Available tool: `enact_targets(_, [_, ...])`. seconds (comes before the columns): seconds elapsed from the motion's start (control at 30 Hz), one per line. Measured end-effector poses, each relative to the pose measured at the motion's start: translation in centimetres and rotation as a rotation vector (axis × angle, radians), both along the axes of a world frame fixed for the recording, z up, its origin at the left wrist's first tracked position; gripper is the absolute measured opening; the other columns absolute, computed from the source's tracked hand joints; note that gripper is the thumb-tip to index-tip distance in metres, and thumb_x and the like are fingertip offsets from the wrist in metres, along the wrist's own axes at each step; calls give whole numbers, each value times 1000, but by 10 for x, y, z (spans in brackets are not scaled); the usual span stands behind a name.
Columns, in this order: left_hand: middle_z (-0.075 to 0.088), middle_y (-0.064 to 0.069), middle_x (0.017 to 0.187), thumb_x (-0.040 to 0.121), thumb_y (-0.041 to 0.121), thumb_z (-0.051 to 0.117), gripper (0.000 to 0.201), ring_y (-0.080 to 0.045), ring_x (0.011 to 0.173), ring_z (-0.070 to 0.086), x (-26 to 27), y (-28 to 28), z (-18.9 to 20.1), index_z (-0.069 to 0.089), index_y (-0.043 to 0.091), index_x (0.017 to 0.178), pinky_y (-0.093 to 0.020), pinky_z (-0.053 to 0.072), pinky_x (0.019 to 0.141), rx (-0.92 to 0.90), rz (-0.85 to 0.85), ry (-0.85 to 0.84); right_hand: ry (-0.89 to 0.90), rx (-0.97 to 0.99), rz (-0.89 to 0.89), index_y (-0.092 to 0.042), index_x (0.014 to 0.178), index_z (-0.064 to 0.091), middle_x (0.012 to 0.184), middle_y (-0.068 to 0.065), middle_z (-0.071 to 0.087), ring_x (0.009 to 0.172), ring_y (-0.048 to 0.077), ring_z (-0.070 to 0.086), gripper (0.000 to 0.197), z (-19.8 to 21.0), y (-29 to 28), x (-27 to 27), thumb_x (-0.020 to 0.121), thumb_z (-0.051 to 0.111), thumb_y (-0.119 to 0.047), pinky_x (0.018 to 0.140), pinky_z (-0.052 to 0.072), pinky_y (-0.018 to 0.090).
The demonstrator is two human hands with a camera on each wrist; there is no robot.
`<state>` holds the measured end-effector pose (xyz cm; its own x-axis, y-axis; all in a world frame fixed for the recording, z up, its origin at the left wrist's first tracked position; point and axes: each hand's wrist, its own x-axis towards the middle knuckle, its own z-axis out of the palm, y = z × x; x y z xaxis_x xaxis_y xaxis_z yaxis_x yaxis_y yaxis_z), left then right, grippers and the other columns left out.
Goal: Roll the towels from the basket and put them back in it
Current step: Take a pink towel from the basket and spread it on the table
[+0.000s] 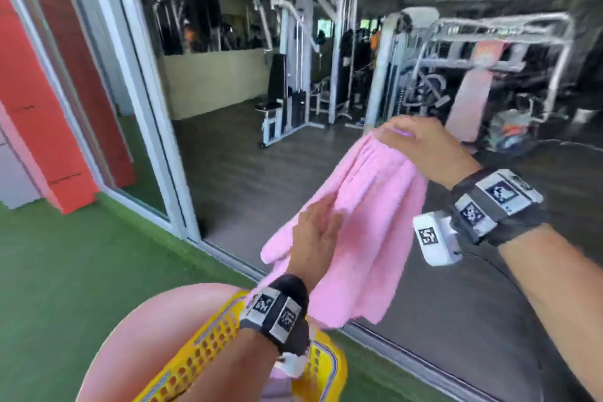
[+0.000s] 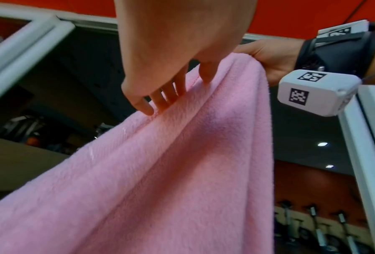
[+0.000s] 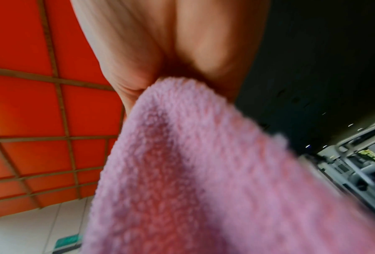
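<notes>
The left hand (image 2: 177,51) lays straight fingers (image 2: 169,96) on the pink towel (image 2: 160,171), whose top the right hand (image 2: 273,56) grips.

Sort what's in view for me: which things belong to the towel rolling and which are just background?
Part of the job:
- pink towel, hanging unrolled
- right hand, gripping its top end
- left hand, fingers straight against the cloth
- yellow basket, below the left wrist

Just background:
- weight machines
- sliding door frame
- green turf
- orange wall

Yellow basket (image 1: 208,346) on green turf (image 1: 65,271)
</notes>
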<state>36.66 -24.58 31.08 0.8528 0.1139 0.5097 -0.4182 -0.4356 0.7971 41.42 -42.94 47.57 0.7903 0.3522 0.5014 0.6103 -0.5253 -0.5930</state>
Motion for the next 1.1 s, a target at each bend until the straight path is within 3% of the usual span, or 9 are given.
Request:
enact_targets(0.1, [61, 22, 109, 85, 55, 56, 39, -4, 102, 56, -1, -60, 17, 55, 36, 119, -29, 43, 91, -14, -232, 133, -17, 58, -90, -19, 92, 70, 93, 5, 70, 91, 17, 63, 17, 9, -67, -25, 93, 58, -31, 88, 46, 33])
enact_targets(0.23, [42, 1, 68, 83, 27, 71, 29, -13, 62, 38, -5, -130, 32, 53, 11, 69, -29, 28, 55, -182, -518, 321, 9, 87, -169, -26, 84, 67, 88, 0, 69, 82, 1, 57, 14, -6, -143, -49, 94, 58, -23, 77, 41, 17])
enact_targets(0.3, [49, -6, 77, 78, 40, 72, 37, -20, 71, 42, -2, -155, 29, 60, 5, 77, -43, 34, 58, -221, -600, 417, 51, 130, -222, -13, 89, 68, 92, 12, 68, 82, 4, 56, 14, -19, -174, -58, 94, 58, -22, 76, 40, 21])
enact_targets(0.43, [62, -20, 122, 86, 30, 66, 37, -37, 112, 59, -8, -189, 31, 67, 8, 115, -57, 34, 106, -386, -720, 521, 105, 163, -237, -22, 106, 61, 105, -7, 63, 92, -8, 56, 15, -39, -217, -77, 91, 63, -20, 84, 37, 9])
enact_targets(0.63, [61, -22, 122, 76, 34, 70, 54, -31, 109, 60, -2, -209, 46, 62, 1, 117, -52, 39, 105, -413, -542, 411, 290, 1, -248, 2, 87, 63, 79, 19, 58, 69, 8, 45, 44, -68, -251, -90, 83, 68, -41, 62, 32, 23])
enact_targets(0.77, [52, -25, 131, 87, 26, 63, 55, -38, 122, 49, -7, -214, 58, 46, -12, 123, -49, 35, 106, -264, -474, 337, 347, 15, -305, -11, 61, 38, 61, 1, 27, 55, 9, 26, 47, -81, -259, -92, 88, 66, -38, 50, 16, 24])
enact_targets(0.87, [47, 1, 71, 93, 7, 55, 15, -9, 68, 47, -6, -216, 61, 53, 0, 80, -18, 36, 62, -197, -510, 275, 321, 60, -294, -18, 54, 33, 57, -4, 25, 51, 7, 24, 50, -91, -259, -95, 90, 66, -29, 51, 15, 25])
enact_targets(0.93, [29, 12, 60, 93, 4, 55, 36, -2, 53, 28, -4, -217, 62, 36, 17, 65, -17, 24, 51, -134, -512, 216, 290, 197, -284, -9, 57, 39, 62, 2, 31, 59, 12, 32, 47, -95, -258, -95, 89, 66, -30, 57, 21, 29])
enact_targets(1.1, [48, 15, 74, 88, 15, 62, 14, -6, 70, 42, 0, -209, 64, 52, 22, 81, -26, 36, 72, 17, -444, 81, 172, 399, -254, 7, 74, 52, 75, 9, 40, 71, 18, 36, 46, -76, -244, -90, 87, 62, -35, 68, 28, 30])
